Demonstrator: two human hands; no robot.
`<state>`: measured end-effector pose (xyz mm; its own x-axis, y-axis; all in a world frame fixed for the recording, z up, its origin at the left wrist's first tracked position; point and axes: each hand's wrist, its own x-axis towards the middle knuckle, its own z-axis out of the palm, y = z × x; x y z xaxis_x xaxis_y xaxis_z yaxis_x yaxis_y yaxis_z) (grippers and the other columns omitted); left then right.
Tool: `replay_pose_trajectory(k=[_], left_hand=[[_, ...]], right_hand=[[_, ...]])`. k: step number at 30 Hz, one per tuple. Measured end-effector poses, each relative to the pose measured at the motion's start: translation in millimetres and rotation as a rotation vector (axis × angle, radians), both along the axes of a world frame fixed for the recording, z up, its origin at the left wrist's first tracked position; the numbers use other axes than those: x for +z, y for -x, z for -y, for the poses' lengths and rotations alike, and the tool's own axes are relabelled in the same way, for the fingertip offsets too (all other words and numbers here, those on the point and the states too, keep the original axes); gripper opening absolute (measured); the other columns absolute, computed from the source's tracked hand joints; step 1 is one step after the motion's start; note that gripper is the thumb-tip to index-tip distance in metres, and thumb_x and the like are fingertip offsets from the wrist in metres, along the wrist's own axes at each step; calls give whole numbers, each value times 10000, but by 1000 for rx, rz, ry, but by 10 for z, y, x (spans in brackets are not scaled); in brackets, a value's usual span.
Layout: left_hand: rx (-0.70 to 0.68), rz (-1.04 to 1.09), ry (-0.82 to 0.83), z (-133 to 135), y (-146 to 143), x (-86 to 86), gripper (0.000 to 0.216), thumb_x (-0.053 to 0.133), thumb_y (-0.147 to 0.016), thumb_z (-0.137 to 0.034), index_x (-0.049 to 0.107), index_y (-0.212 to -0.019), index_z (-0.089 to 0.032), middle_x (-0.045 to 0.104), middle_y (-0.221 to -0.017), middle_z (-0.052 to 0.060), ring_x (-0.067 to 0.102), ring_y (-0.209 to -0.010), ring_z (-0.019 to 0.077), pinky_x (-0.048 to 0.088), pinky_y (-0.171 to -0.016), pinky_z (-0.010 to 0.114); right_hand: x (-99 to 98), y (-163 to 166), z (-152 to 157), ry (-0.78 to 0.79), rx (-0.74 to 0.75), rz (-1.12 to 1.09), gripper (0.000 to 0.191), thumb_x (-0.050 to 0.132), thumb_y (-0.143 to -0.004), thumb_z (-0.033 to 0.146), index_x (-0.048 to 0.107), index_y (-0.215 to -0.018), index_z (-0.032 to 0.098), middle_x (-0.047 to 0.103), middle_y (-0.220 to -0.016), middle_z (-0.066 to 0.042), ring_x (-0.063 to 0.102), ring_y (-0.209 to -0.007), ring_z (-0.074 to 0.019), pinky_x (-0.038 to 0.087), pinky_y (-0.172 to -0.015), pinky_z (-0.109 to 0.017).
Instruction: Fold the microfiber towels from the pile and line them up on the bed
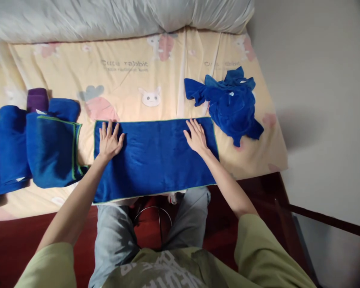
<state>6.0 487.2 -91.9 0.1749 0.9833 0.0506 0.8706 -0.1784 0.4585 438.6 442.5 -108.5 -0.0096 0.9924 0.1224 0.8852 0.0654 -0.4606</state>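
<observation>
A blue towel [156, 156] with a green edge lies spread flat across the bed in front of me. My left hand [110, 140] rests palm down near its far left corner, fingers apart. Close to the far right corner, my right hand [196, 135] also presses flat on the cloth with its fingers stretched out. Neither hand grips anything. To the left sits a folded blue towel [52, 150] with green edging, and a crumpled heap of blue towels [232, 104] lies just beyond the spread towel's right end.
Further left are more folded blue towels [13, 144] and a folded purple towel [37, 100]. The bed has a yellow rabbit-print sheet [132, 88]. A grey-white rolled quilt [123, 18] runs along the back. A pale wall [312, 80] stands at the right.
</observation>
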Motion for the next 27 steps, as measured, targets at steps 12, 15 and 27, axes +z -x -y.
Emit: replay_pose_trajectory(k=[12, 15, 27], left_hand=[[124, 29, -41, -141, 247, -226, 699, 421, -1043, -554, 385, -1622, -165, 152, -1755, 92, 30, -1627, 335, 12, -1309, 585], [123, 46, -37, -138, 239, -260, 694, 405, -1051, -559, 375, -1628, -175, 140, -1759, 66, 17, -1628, 330, -5, -1309, 590], [42, 27, -97, 156, -159, 6, 728, 445, -1025, -515, 314, -1658, -179, 25, -1766, 81, -109, -1616, 367, -79, -1292, 631]], right_hand=[[-420, -1191, -511, 56, -214, 10, 639, 344, -1061, 581, 400, -1614, 265, 352, -1701, -46, 314, -1583, -269, 250, -1315, -494], [-470, -1415, -657, 72, -233, -47, 708, 363, -1043, 643, 400, -1611, 221, 409, -1668, -95, 353, -1565, -282, 279, -1300, -485], [71, 135, -26, 60, -22, 66, 686, 330, -1075, 539, 223, -1690, 254, 278, -1725, -12, 116, -1633, -339, 98, -1333, -613]])
